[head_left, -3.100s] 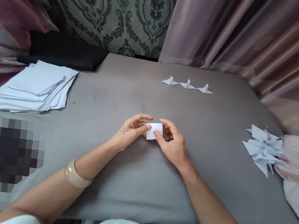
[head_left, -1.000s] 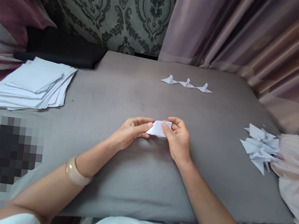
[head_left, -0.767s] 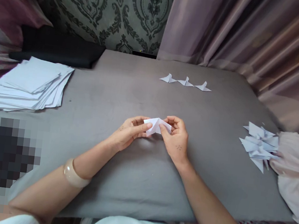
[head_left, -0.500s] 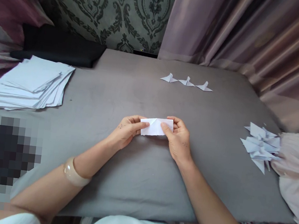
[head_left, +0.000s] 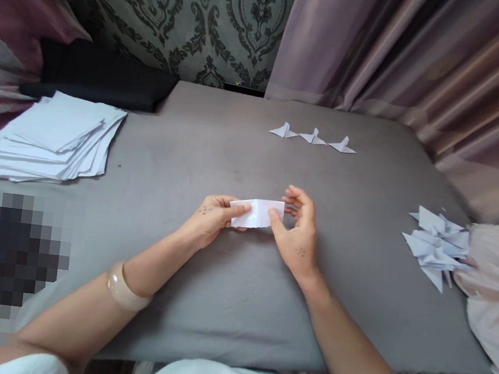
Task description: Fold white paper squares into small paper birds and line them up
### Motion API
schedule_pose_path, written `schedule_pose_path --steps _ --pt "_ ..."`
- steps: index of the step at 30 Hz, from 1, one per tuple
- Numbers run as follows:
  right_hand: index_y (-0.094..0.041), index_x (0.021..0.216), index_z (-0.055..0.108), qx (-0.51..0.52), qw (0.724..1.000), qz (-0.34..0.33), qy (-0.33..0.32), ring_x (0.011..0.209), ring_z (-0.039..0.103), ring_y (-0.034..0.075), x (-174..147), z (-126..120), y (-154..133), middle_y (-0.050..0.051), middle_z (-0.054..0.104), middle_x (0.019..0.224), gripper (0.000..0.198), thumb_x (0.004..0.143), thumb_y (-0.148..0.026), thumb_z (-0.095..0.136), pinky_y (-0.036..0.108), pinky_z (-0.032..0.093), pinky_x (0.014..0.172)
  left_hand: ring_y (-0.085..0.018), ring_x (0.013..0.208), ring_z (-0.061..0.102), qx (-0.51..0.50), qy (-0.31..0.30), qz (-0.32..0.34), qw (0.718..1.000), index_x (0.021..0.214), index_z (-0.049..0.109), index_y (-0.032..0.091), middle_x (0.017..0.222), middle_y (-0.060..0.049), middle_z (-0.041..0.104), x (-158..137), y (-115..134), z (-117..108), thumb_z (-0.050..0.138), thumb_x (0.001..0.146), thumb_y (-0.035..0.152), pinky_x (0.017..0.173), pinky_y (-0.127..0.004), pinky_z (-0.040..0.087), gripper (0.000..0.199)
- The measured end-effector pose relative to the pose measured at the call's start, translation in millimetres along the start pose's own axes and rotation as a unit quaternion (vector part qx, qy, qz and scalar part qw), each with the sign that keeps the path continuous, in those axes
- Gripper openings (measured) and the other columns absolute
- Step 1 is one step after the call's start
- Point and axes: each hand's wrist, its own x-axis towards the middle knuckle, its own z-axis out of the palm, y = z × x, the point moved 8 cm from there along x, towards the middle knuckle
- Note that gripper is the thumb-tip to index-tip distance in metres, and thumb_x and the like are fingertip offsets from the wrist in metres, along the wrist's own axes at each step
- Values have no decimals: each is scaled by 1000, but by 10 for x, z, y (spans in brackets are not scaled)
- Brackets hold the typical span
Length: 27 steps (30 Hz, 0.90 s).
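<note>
A small folded piece of white paper [head_left: 259, 213] is held above the middle of the table, with a crease showing near its centre. My left hand [head_left: 212, 219] is closed on its left end, thumb on top and fingers beneath. At the right end, the thumb of my right hand [head_left: 301, 232] rests on the paper's face. The other fingers of that hand are spread behind and beyond the paper's edge, away from it. The paper hides whatever lies directly behind it.
Three folded paper birds [head_left: 313, 136] stand in a row at the back of the grey-covered table [head_left: 182, 143]. More folded paper birds [head_left: 439, 241] are heaped at the right beside a pale cloth [head_left: 492, 269]. A stack of white paper [head_left: 57, 135] lies at the left, near a black folded cloth [head_left: 100, 77].
My right hand's fingers have opened away from the back of the paper, its thumb still on the front. The paper has shifted slightly left.
</note>
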Motion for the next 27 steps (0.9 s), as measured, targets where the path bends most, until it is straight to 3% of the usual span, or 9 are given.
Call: schedule_pose_path --steps 3,6,11,21,25,27 --pt "-27 116 61 -127 983 -127 -31 120 52 24 -33 22 -224 11 51 129 33 85 -15 58 45 48 98 -14 65 62 18 8 3 1000 76 75 11 70 -5 68 -1 2 -19 85 62 38 58 -25 52 32" --pt "-25 108 66 -175 964 -181 -85 119 51 26 -76 106 -301 11 54 128 25 85 -18 59 47 46 100 -14 63 62 30 20 1 999 72 73 12 66 -4 68 -5 6 -41 86 61 39 57 -24 52 32" --pt "-24 115 64 -193 954 -182 -137 116 54 27 -101 187 -276 10 60 126 32 83 -26 64 48 44 99 -14 56 63 46 40 6 998 68 70 12 61 -4 67 -21 50 -68 85 63 39 51 -23 50 31" --pt "-26 110 67 -202 942 -224 -149 97 65 22 -89 145 -307 7 71 107 25 87 -36 65 41 44 92 -15 50 61 72 36 -13 997 66 67 12 57 -5 66 -14 55 -111 83 63 38 47 -24 47 31" --pt "-26 100 71 -203 946 -211 -137 86 67 19 -67 105 -257 4 74 94 15 92 -27 57 37 47 84 -15 53 62 128 12 11 992 76 70 11 61 -6 67 -39 102 -52 71 75 56 54 -25 49 45" --pt "-25 93 71 -197 957 -183 -113 82 67 19 -48 73 -215 4 74 88 17 93 -25 54 35 47 79 -16 62 64 152 15 49 987 89 70 11 77 -8 71 -65 169 -24 65 76 64 62 -27 52 55"
